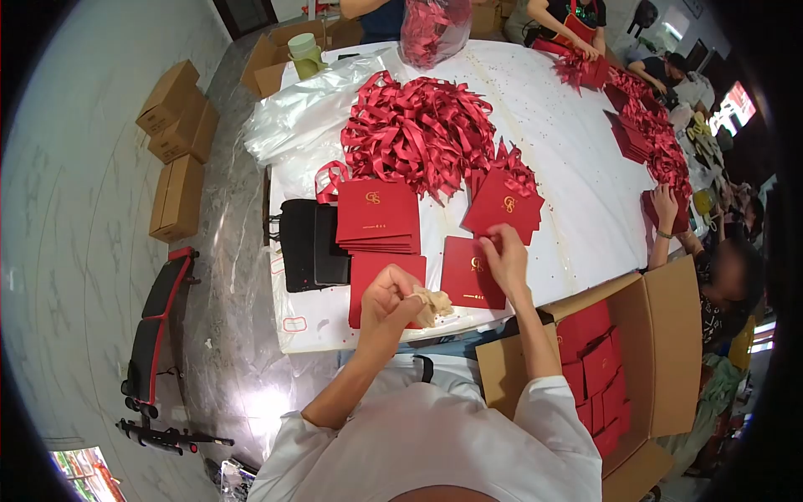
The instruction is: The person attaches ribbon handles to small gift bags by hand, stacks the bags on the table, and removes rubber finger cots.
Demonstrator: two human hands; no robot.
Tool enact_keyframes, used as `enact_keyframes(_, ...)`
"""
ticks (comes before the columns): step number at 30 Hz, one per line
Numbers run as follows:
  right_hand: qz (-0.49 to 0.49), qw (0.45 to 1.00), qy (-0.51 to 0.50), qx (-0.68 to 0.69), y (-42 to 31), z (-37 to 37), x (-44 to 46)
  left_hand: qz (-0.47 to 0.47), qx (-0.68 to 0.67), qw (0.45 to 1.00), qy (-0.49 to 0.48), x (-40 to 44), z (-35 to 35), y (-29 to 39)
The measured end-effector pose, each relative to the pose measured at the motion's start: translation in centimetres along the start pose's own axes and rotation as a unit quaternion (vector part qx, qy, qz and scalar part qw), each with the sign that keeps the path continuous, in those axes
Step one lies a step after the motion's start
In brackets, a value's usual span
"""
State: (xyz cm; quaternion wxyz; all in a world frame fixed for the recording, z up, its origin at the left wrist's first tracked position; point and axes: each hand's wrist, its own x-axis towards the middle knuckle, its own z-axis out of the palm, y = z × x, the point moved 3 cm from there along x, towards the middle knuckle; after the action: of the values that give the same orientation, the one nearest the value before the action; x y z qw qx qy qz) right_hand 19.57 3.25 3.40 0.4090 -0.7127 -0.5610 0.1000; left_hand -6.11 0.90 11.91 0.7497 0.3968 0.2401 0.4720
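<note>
My left hand (389, 303) is closed around a crumpled beige cloth (433, 306), above a red flat item (386, 269) at the table's near edge. My right hand (507, 261) has its thumb and fingers bent together over the upper right corner of a red card-like box (462, 284) with a gold logo. Whether those fingertips pinch anything is hidden. Just beyond them lies a fanned stack of red boxes (504, 207) with the same logo. Another neat red stack (376, 211) sits beyond my left hand, beside black pouches (309, 244).
A large heap of red ribbons (418, 134) covers the table's middle, with clear plastic sheeting (314, 125) to its left. At my right stands an open carton (673, 335) holding red boxes. Co-workers handle red pieces along the right side. Cartons (177, 197) stand by the wall.
</note>
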Motion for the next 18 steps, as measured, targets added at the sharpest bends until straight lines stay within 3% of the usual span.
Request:
enact_keyframes(6,-0.073,0.992,-0.044,-0.096,-1.8,7.5,5.5,-0.009,0.041,0.995,0.086,-0.6,0.1,2.4)
enact_keyframes(9,-0.076,0.980,-0.064,-0.172,-0.8,11.3,7.2,0.089,0.073,0.993,-0.003,-1.8,2.3,6.0)
enact_keyframes(11,-0.077,0.971,-0.082,-0.213,0.4,13.0,7.4,0.166,0.023,0.983,-0.075,-3.2,4.8,8.9)
enact_keyframes(13,-0.111,0.965,-0.058,-0.231,0.0,13.0,7.1,0.290,-0.133,0.914,-0.249,-3.5,7.3,11.1)
enact_keyframes(15,-0.107,0.964,-0.066,-0.233,-0.1,12.9,7.0,0.252,-0.032,0.865,-0.433,-3.2,8.7,15.4)
enact_keyframes(16,-0.106,0.965,-0.068,-0.229,-0.3,12.7,6.8,0.372,-0.060,0.887,-0.266,-4.2,10.9,15.2)
enact_keyframes(17,-0.093,0.971,-0.074,-0.206,-0.7,12.2,6.8,0.477,-0.084,0.870,-0.089,-5.6,13.0,14.7)
enact_keyframes(18,-0.092,0.979,-0.066,-0.171,-1.5,11.4,6.6,0.335,0.024,0.921,-0.196,-5.4,12.2,17.5)
